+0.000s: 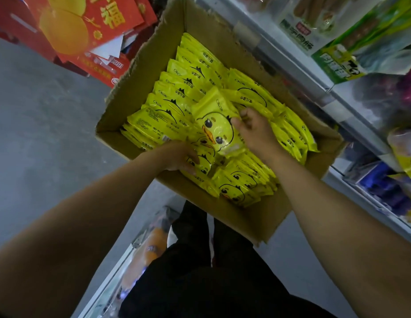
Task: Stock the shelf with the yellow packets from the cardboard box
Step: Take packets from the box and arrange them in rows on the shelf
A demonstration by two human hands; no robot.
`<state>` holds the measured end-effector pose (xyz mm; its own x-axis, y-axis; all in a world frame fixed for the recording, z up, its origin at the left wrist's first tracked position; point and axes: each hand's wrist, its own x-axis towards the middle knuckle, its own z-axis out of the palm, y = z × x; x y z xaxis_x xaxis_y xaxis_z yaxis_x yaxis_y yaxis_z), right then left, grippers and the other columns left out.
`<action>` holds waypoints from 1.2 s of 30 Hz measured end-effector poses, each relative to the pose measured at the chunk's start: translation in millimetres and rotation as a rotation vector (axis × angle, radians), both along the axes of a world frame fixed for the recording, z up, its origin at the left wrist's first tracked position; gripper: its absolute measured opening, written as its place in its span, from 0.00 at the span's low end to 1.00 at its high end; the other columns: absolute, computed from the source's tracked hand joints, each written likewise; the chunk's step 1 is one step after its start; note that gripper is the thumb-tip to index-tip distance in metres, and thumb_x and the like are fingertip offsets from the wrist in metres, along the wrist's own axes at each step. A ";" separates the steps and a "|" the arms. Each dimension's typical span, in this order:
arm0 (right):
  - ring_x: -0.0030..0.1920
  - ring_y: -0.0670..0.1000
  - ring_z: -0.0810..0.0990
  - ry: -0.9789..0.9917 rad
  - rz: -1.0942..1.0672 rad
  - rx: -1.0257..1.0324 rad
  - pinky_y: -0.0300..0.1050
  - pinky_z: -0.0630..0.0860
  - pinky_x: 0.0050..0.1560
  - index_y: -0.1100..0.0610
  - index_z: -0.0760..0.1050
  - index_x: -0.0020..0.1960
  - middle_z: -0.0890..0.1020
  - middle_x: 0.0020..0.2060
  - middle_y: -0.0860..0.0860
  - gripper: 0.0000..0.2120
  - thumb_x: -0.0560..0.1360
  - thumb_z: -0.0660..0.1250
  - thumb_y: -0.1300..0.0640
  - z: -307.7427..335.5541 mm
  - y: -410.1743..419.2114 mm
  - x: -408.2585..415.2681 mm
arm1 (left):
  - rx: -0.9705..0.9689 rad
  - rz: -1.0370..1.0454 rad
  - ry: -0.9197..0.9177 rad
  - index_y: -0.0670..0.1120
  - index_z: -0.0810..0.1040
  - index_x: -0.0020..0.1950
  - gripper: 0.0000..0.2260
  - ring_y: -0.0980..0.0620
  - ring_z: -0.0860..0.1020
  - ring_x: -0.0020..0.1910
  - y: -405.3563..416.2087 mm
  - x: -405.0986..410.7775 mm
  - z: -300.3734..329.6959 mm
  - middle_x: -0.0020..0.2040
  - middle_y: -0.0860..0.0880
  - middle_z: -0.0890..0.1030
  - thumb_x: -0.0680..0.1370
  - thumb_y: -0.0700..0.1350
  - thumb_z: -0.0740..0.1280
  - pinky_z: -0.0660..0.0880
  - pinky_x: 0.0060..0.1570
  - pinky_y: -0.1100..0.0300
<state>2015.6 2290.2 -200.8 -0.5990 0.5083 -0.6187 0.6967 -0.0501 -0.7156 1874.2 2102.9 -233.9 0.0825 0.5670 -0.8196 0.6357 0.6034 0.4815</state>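
Fingers (237,122) pinching raised yellow packet (219,125)

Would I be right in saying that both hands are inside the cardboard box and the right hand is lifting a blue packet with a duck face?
Not quite: the packet that the right hand grips is yellow, not blue, as the head view shows. Both hands, the left hand included, are indeed inside the cardboard box.

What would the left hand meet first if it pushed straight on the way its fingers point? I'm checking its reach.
Probably the duck-faced yellow packets under its fingertips; the left hand already touches them inside the cardboard box. Depth is unclear.
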 end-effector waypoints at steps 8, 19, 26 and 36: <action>0.36 0.41 0.73 0.093 -0.055 0.041 0.35 0.70 0.38 0.56 0.75 0.51 0.79 0.39 0.50 0.05 0.79 0.67 0.54 6.4 11.2 -7.6 | -0.088 -0.052 -0.015 0.51 0.80 0.55 0.14 0.47 0.74 0.58 7.4 29.4 -20.4 0.59 0.50 0.75 0.71 0.50 0.75 0.74 0.57 0.51; 0.44 0.42 0.76 0.059 -0.250 -0.004 0.37 0.73 0.46 0.53 0.75 0.52 0.80 0.45 0.46 0.06 0.81 0.64 0.51 30.5 19.7 35.4 | 0.017 0.220 -0.099 0.51 0.71 0.42 0.08 0.50 0.71 0.41 16.6 18.3 6.6 0.39 0.51 0.72 0.80 0.50 0.65 0.64 0.40 0.58; 0.55 0.51 0.81 0.120 -0.426 -0.048 0.57 0.76 0.63 0.48 0.80 0.47 0.84 0.51 0.48 0.10 0.78 0.64 0.44 80.6 24.5 55.0 | 0.029 0.497 -0.142 0.46 0.75 0.57 0.18 0.46 0.73 0.61 26.6 21.2 61.7 0.59 0.45 0.76 0.79 0.60 0.62 0.69 0.58 0.51; 0.48 0.56 0.85 0.338 -0.623 -0.154 0.58 0.82 0.53 0.59 0.78 0.58 0.86 0.49 0.57 0.17 0.72 0.75 0.55 178.1 29.1 104.3 | -0.034 0.665 -0.274 0.52 0.59 0.77 0.45 0.44 0.59 0.75 54.1 68.4 169.4 0.77 0.49 0.60 0.66 0.57 0.78 0.62 0.62 0.46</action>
<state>2119.9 2319.3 -22.7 -0.3980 0.7399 -0.5424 0.2477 -0.4827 -0.8400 1942.6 2157.0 -64.6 -0.0667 0.5432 -0.8370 -0.0127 0.8383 0.5451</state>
